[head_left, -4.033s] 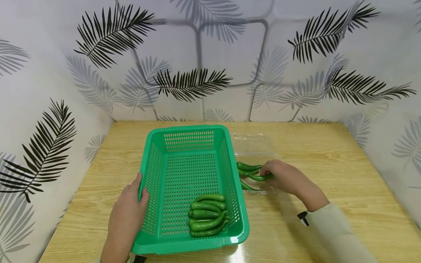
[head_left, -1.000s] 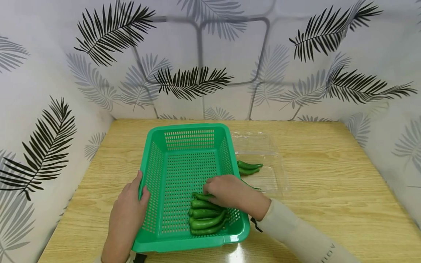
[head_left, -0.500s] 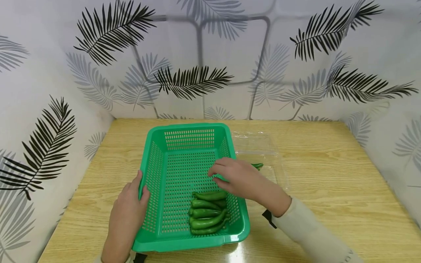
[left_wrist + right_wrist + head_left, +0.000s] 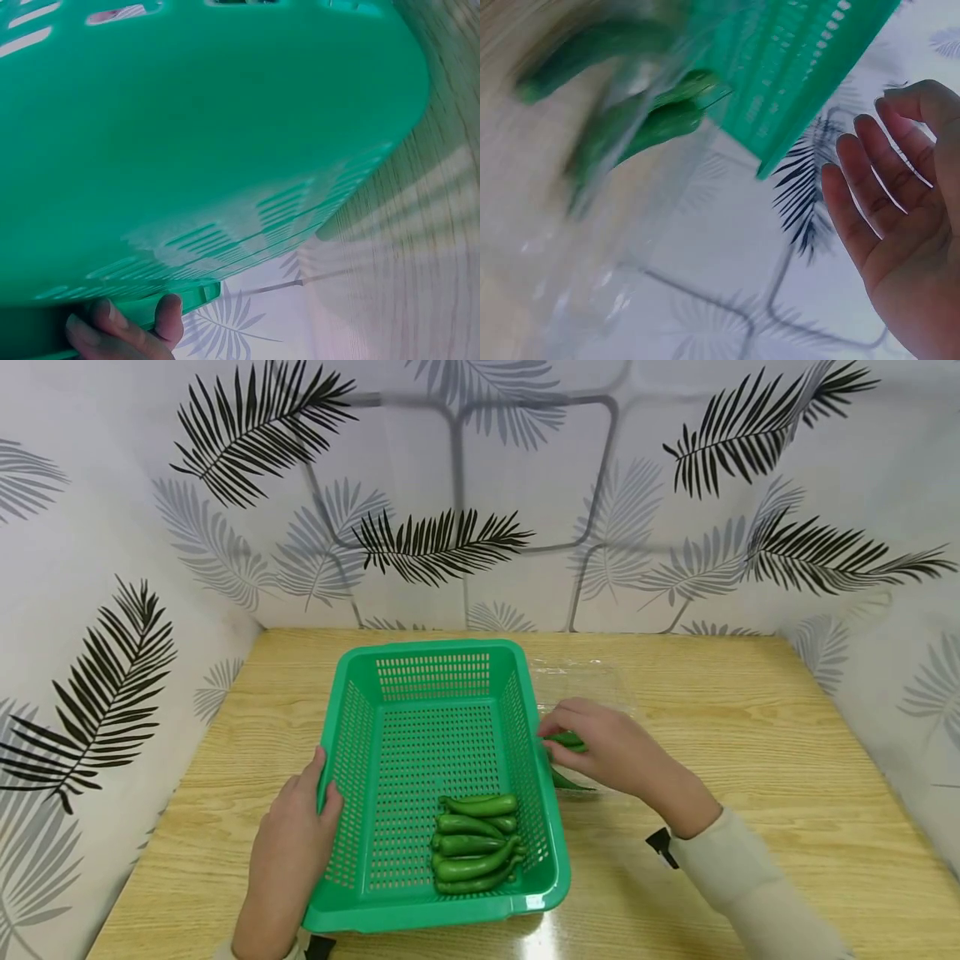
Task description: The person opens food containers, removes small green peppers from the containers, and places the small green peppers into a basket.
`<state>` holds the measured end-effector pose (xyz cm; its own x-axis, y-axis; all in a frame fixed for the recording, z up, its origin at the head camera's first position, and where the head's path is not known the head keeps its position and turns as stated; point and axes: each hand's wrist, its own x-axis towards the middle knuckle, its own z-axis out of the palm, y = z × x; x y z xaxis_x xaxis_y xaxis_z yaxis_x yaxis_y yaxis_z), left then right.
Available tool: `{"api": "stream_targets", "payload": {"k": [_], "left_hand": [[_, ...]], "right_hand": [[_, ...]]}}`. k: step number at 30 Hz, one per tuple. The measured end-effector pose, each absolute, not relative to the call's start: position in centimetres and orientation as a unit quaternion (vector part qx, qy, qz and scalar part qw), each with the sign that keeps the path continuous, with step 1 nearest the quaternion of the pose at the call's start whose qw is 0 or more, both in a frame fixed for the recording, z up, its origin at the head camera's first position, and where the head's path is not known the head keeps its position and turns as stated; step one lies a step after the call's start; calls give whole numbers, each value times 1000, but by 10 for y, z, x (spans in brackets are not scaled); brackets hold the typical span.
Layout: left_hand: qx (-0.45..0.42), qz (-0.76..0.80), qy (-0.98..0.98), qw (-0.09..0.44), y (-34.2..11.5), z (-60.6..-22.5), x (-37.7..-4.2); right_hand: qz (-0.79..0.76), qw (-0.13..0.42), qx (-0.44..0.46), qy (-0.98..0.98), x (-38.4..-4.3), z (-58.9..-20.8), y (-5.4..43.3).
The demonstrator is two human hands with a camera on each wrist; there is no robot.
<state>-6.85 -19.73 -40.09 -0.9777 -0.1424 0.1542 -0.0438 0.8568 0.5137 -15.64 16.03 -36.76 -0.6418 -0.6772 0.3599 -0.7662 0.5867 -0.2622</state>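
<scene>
My left hand (image 4: 288, 852) grips the left rim of a green plastic basket (image 4: 557, 852), thumb over the edge; in the left wrist view its fingers (image 4: 168, 319) curl at the rim. A bunch of green chili peppers (image 4: 476, 845) lies side by side in the basket's near right corner. Right of the basket, my right hand (image 4: 615, 747) hovers over a clear plastic container (image 4: 581, 677), partly hiding a few more green peppers (image 4: 573, 783) inside. The right wrist view shows this hand with relaxed, spread fingers and nothing in them, apart from the container's peppers (image 4: 664, 124).
Basket and container stand on a wooden table (image 4: 750, 735). A white cloth with a leaf pattern (image 4: 517, 593) rises behind the table and along both sides. The basket's right wall overlaps the container's left part in the head view.
My right hand took a pepper from the container, laid it at the far end of the bunch in the basket, let go and moved back right over the container. The left hand stayed on the rim.
</scene>
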Motion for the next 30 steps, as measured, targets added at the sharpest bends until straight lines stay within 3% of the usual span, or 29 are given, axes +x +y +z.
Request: {"api": "stream_targets", "payload": {"k": [7,14,18,30], "left_hand": [[49,-257,-960,97,-197,-401,-69],[48,-256,-960,101,-197,-401,-68],[47,-255,-960,102,-197,-402,-68],[47,-260,-959,99,-198,-402,-68]], "right_hand": [[188,76,365,-908,-168,-386,185],[194,-65,321,-925,-175,-407,190],[222,-120,318,-914,-176,-417,187],[239,-148,320,-905,-176,-432,177]]}}
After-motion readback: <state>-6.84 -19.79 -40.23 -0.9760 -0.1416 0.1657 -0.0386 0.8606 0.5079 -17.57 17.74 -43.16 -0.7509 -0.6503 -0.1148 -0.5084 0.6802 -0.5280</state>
